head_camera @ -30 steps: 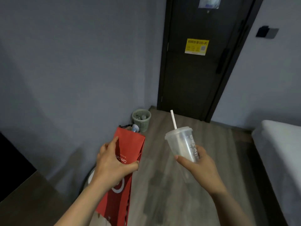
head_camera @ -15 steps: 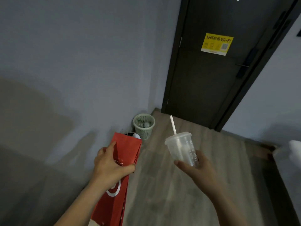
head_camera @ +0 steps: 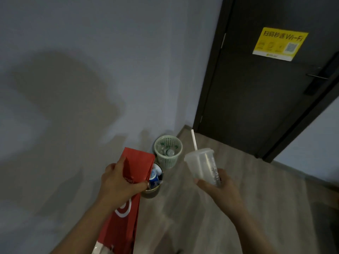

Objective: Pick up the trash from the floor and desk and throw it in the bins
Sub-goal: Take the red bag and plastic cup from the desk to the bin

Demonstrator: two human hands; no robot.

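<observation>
Mid-task, carrying stage. My left hand clamps a flat red paper bag; my right hand wraps a clear lidded plastic cup. Green mesh bin and brass-coloured bin ahead hold trash (neither item dropped yet).

Left hand and right hand reach forward, both forearms extended (each closed in a grip).

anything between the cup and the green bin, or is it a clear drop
Nothing visible blocks it. The plastic cup, held in the right hand, has only bare floor between it and the green bin, whose open top already holds bottles.
</observation>
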